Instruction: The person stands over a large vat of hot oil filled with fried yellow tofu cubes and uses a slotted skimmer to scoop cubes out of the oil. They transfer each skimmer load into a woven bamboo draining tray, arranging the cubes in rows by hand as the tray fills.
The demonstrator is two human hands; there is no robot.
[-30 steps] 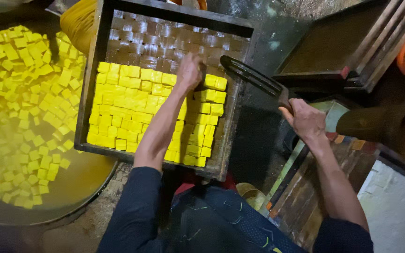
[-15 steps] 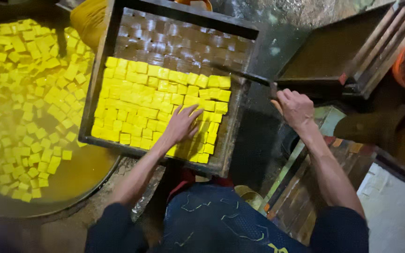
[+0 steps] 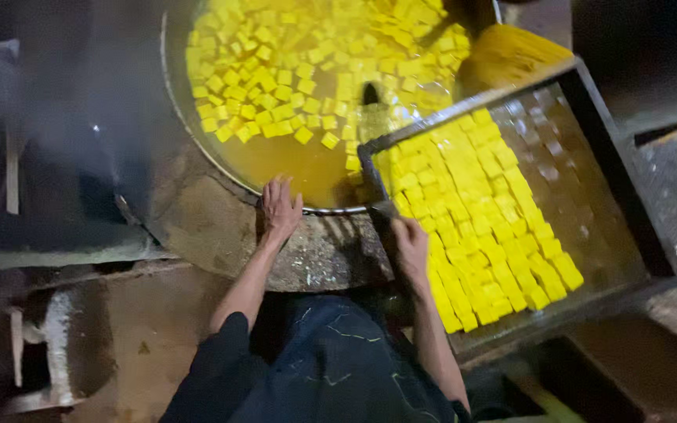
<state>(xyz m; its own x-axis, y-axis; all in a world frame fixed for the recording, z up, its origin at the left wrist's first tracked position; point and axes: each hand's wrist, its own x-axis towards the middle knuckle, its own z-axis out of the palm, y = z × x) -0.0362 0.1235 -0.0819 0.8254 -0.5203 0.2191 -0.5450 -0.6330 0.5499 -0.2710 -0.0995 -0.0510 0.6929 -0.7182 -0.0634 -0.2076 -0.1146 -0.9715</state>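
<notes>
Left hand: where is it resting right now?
In the head view the left hand lies flat on the rim of the big pan of yellow liquid, left of the right hand at the tray's near corner.

We see the left hand (image 3: 280, 210) resting flat on the rim of the big pan (image 3: 197, 149) at upper centre, full of yellow cubes (image 3: 291, 70) in amber liquid. Our right hand (image 3: 410, 244) grips the near edge of the dark tray (image 3: 628, 204) (its cubes (image 3: 479, 227) packed in rows) at right.
</notes>
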